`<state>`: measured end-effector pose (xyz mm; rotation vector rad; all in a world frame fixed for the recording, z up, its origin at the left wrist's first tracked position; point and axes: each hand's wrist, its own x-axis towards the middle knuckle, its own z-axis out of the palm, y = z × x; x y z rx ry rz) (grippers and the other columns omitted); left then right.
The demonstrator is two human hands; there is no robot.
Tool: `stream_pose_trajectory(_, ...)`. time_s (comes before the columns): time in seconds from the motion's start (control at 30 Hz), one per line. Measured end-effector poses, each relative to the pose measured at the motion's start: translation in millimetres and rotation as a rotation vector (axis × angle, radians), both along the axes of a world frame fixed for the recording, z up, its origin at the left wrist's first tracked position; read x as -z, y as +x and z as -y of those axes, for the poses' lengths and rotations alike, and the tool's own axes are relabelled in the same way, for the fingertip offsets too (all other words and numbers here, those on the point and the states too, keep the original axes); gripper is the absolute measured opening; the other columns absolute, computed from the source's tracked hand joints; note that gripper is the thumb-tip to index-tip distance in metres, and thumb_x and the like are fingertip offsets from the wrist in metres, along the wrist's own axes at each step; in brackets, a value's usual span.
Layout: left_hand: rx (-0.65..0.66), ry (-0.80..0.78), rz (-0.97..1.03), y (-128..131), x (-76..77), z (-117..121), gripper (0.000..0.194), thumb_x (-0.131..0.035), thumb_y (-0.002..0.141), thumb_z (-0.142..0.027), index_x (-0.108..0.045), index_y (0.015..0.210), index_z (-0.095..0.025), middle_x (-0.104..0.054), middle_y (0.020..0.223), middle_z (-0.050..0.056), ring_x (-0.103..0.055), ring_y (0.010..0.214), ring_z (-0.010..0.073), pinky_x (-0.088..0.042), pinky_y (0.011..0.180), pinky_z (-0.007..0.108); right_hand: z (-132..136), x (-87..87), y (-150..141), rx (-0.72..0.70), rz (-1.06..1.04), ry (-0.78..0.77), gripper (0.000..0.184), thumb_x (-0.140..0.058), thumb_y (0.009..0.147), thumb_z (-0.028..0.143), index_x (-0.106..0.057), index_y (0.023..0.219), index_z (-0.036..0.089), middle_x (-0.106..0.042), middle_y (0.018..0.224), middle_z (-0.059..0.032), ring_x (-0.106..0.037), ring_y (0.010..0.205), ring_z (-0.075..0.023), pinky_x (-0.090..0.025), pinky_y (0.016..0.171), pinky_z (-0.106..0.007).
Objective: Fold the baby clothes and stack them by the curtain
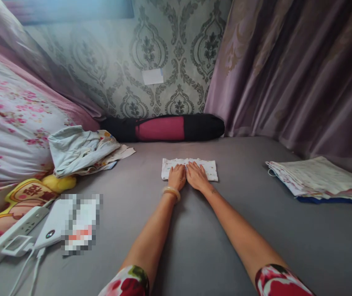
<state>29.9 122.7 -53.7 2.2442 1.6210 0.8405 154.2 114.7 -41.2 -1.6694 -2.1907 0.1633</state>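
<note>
A small white cloth with a fine print, folded into a flat rectangle, lies on the grey sheet in front of me. My left hand rests palm down on its left half, fingers stretched forward. Beside it, nearly touching, my right hand lies flat on the middle of the cloth with its fingers extended. Both hands press on top of the fabric and grasp nothing. A pale bangle circles my left wrist. The part of the cloth under my palms is hidden.
Folded cloths are stacked at the right. Crumpled light clothes lie at the left, near a yellow cushion, a power strip and a white power bank with cables. A black and maroon roll lies along the wall.
</note>
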Motion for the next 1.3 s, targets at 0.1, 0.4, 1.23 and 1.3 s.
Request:
stream_pose_trajectory(0.1, 0.01, -0.036, -0.094, 0.4, 0.3, -0.6, 0.038, -0.037, 0.094, -0.018, -0.053, 0.129, -0.015, -0.05, 0.142, 0.015, -0.04, 0.136, 0.0289, -0.026, 0.113, 0.05, -1.0, 3.4, 0.1, -0.011, 0.009, -0.035, 0.049, -0.029, 0.096, 0.025, -0.046, 0.14, 0.013, -0.041, 0.149, -0.0116, -0.031, 0.14, -0.0267, -0.019, 0.115, -0.05)
stream_pose_trajectory(0.4, -0.153, -0.014, -0.25, -0.1, -1.9, -1.9, 0.047, -0.034, 0.097, -0.034, -0.048, 0.136, -0.012, -0.045, 0.146, 0.016, -0.039, 0.137, 0.0281, -0.028, 0.113, 0.045, -5.2, 7.6, 5.8, 0.015, 0.059, -0.019, 0.052, -0.025, 0.098, 0.031, -0.041, 0.145, 0.015, -0.04, 0.15, -0.0065, -0.028, 0.141, -0.0233, -0.017, 0.116, -0.044)
stream_pose_trajectory(1.23, -0.367, -0.134, -0.299, -47.3, -1.3, -10.5, 0.055, -0.031, 0.097, -0.04, -0.041, 0.142, -0.01, -0.038, 0.15, 0.017, -0.034, 0.139, 0.0301, -0.027, 0.114, 0.049, -9.7, 11.5, 35.6, 0.325, 0.153, -0.075, 0.063, -0.02, 0.099, 0.044, -0.038, 0.144, 0.004, -0.033, 0.153, -0.0155, -0.025, 0.141, -0.0277, -0.018, 0.114, -0.045)
stream_pose_trajectory(1.3, -0.378, -0.133, -0.301, -49.5, -1.7, -10.3, 0.055, -0.031, 0.097, -0.039, -0.042, 0.141, -0.009, -0.041, 0.148, 0.017, -0.036, 0.138, 0.0308, -0.028, 0.113, 0.05, -10.0, 10.5, 41.1, 0.342, 0.155, -0.079, 0.063, -0.02, 0.099, 0.043, -0.038, 0.144, 0.004, -0.034, 0.152, -0.0155, -0.025, 0.141, -0.0278, -0.019, 0.113, -0.045)
